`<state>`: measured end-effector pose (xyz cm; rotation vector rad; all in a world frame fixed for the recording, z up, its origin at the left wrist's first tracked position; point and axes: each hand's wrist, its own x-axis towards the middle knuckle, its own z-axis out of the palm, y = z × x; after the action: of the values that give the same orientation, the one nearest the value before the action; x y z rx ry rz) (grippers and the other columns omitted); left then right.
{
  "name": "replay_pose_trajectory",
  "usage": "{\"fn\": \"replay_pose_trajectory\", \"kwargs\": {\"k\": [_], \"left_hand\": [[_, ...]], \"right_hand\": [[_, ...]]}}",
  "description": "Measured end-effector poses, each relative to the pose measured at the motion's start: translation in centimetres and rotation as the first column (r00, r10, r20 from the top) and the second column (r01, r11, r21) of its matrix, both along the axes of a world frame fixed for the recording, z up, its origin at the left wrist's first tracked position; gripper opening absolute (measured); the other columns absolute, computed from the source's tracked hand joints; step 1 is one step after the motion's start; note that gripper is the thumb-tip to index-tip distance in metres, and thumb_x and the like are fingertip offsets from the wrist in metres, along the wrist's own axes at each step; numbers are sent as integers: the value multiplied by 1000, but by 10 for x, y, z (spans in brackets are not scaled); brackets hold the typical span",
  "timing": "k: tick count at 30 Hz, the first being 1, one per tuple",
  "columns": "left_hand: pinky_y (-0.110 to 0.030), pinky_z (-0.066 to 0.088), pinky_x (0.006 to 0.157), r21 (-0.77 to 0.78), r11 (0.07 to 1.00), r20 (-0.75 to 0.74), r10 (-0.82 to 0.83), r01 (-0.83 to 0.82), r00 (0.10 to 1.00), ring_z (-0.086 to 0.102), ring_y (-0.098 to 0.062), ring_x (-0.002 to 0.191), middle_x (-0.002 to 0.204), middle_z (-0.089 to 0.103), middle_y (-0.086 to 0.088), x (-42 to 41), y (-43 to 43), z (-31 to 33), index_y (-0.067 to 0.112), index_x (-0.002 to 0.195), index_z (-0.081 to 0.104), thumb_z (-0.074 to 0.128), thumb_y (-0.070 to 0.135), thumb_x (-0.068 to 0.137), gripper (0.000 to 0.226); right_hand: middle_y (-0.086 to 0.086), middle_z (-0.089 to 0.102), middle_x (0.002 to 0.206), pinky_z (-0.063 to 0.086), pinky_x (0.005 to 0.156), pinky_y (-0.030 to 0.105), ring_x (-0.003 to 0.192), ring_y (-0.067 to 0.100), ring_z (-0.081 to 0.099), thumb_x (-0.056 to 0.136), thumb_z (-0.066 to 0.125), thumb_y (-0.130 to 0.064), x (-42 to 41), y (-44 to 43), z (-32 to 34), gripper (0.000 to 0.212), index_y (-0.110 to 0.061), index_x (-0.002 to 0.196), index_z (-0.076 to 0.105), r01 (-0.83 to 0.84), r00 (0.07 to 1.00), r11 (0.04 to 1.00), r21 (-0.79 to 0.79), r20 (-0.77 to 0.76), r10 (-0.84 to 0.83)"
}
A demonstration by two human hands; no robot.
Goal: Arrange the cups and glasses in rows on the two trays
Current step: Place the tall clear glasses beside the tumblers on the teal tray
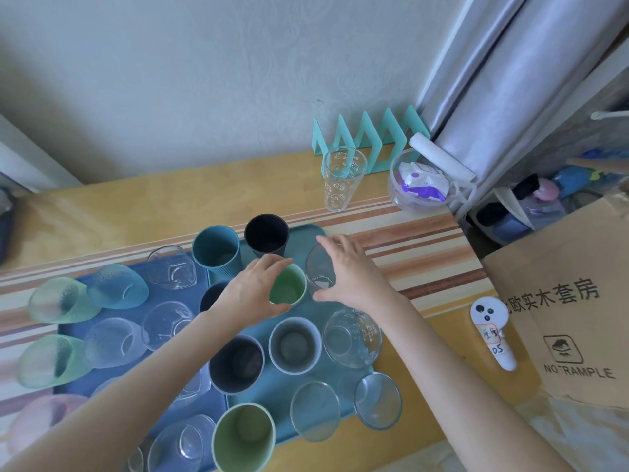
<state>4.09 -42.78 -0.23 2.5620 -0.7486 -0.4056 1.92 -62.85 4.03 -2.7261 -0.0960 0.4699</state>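
Now two trays, teal tray (pixel 308 229), blue tray (pixel 200 291), left hand (pixel 253 289) gripping green cup (pixel 287 284), right hand (pixel 347 270) gripping clear glass (pixel 320 267)

Wooden table (pixel 143 202), striped cloth (pixel 418 247), two trays (blue (pixel 190 294), teal (pixel 269 386))

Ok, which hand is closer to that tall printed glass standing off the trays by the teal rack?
Right. The right hand grips a clear glass just below the tall printed glass; the left hand, on the green cup, sits farther down-left.
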Motion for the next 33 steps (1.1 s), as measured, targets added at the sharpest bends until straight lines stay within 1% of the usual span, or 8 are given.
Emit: {"fn": "replay_pose_trajectory", "kwargs": {"k": [2,5,7,11,17,20,29,33], "left_hand": [[-34,42,95,-6,1000,10,-6,6,1000,43,-22,123,135,44,-1,0,1,0,20,139,37,74,38,69,81],[-36,44,95,-37,999,38,10,-8,999,41,-21,126,137,44,-2,-1,3,5,20,138,39,68,48,69,80],[-38,47,92,-113,993,84,42,-33,996,46,-20,120,131,51,-1,-3,5,14,19,133,46,56,55,69,74],[-30,46,90,-235,972,187,63,-17,980,49,-15,108,119,57,5,-8,13,34,20,125,54,57,44,76,55],[-18,33,96,-263,957,181,170,-119,969,46,-14,106,118,57,3,2,36,41,17,123,55,53,39,82,47],[-15,29,96,-233,960,167,195,-153,966,45,-13,107,117,58,1,8,47,37,16,123,55,50,37,81,47],[-22,29,97,-219,950,150,258,-222,954,43,-16,110,118,57,-2,22,51,23,16,124,54,65,19,79,46],[-25,32,97,-218,952,174,254,-215,951,46,-19,107,118,56,-3,31,45,24,14,123,54,68,13,78,47]], "right_hand": [[4,10,156,21,114,46,143,26,11,68,71,-57,9,-4,12,106,-23,148,11,45,998,993,113,-47,-40],[5,9,157,15,117,46,144,26,8,70,72,-53,47,-20,30,104,-20,148,12,194,976,959,208,61,-211],[7,7,157,13,117,46,144,27,6,70,74,-49,84,-31,35,107,-16,149,9,286,943,936,205,115,-313],[9,-9,157,9,118,45,145,29,-6,64,78,-51,153,-41,23,123,-15,149,-4,398,915,907,138,10,-403],[13,-1,157,18,115,48,145,32,2,66,80,-41,198,-38,-6,121,-18,149,-5,415,909,910,26,-56,-413],[17,20,151,34,107,48,137,38,23,64,80,-38,201,-43,-16,110,-14,147,11,448,894,894,-20,-11,-448],[9,32,139,42,93,44,131,27,32,65,79,-33,150,-34,21,92,-19,140,27,288,930,957,21,234,-285],[7,37,136,42,95,42,127,25,38,63,80,-35,113,-20,42,92,-22,139,30,160,957,985,70,233,-172]]}}
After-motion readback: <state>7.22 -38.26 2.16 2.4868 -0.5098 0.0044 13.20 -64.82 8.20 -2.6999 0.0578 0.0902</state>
